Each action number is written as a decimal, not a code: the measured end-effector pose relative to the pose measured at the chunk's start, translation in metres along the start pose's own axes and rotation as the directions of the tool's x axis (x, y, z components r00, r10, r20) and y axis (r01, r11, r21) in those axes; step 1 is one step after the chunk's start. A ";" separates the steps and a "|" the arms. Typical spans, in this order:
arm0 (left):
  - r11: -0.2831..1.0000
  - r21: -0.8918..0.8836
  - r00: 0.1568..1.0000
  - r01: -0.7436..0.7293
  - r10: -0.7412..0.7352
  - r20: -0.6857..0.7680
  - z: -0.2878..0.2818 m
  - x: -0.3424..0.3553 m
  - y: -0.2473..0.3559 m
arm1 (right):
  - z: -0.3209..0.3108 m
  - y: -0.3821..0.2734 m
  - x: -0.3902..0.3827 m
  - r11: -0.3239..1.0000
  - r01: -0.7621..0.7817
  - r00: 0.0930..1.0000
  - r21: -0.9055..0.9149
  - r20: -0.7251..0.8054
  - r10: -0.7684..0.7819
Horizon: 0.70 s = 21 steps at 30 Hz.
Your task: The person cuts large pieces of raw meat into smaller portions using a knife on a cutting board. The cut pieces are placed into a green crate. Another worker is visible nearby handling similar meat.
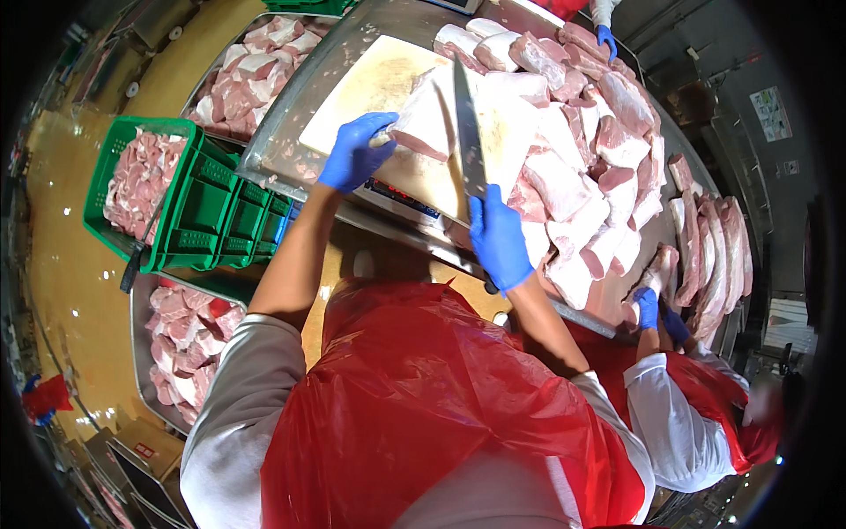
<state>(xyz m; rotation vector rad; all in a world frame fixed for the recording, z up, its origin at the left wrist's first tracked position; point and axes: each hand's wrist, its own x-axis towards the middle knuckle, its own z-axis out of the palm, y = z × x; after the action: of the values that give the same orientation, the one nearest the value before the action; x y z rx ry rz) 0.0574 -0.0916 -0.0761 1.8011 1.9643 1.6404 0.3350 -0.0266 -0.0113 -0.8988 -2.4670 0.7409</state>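
Note:
My left hand, in a blue glove, is closed on the near left end of a pale piece of pork. That piece lies on a white cutting board on the metal table. In my right hand, also blue-gloved, is a knife with a long, wide blade. The blade points away from me, just right of the pork; whether it touches the meat I cannot tell. My right fingers hide most of the handle.
Many pork pieces are heaped right of the board. A green crate and metal bins hold cut meat at left. At lower right, a co-worker's gloved hand touches meat beside long strips; another person's hand reaches the far pile.

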 end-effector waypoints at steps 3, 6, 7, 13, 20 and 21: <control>0.999 0.052 0.996 -0.014 0.018 -0.088 0.015 0.006 -0.013 | 0.031 -0.022 0.035 0.997 0.054 0.997 -0.050 0.058 -0.051; 0.808 0.491 0.945 -0.325 0.302 0.128 0.013 0.009 -0.024 | 0.056 -0.036 0.072 0.986 0.137 0.988 -0.095 0.083 -0.129; 0.855 0.437 0.958 -0.281 0.280 0.069 0.013 0.007 -0.025 | 0.062 -0.042 0.082 0.985 0.130 0.989 -0.117 0.079 -0.121; 0.989 0.142 0.995 -0.030 0.042 -0.086 0.015 -0.003 -0.018 | 0.076 -0.060 0.101 0.964 0.112 0.988 -0.242 0.131 -0.082; 0.973 0.156 0.983 0.172 -0.161 -0.085 0.020 -0.011 -0.016 | -0.011 -0.027 -0.007 0.882 0.169 0.859 -0.439 0.504 0.086; 0.967 0.165 0.980 0.196 -0.187 -0.069 0.017 -0.010 -0.017 | -0.028 -0.021 -0.017 0.859 0.143 0.818 -0.492 0.547 0.177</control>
<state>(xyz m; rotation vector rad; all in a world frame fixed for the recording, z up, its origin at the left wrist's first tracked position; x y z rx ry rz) 0.0595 -0.0839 -0.1010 1.5691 2.2842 1.5183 0.3525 -0.0422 0.0195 -0.9798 -3.3144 0.3796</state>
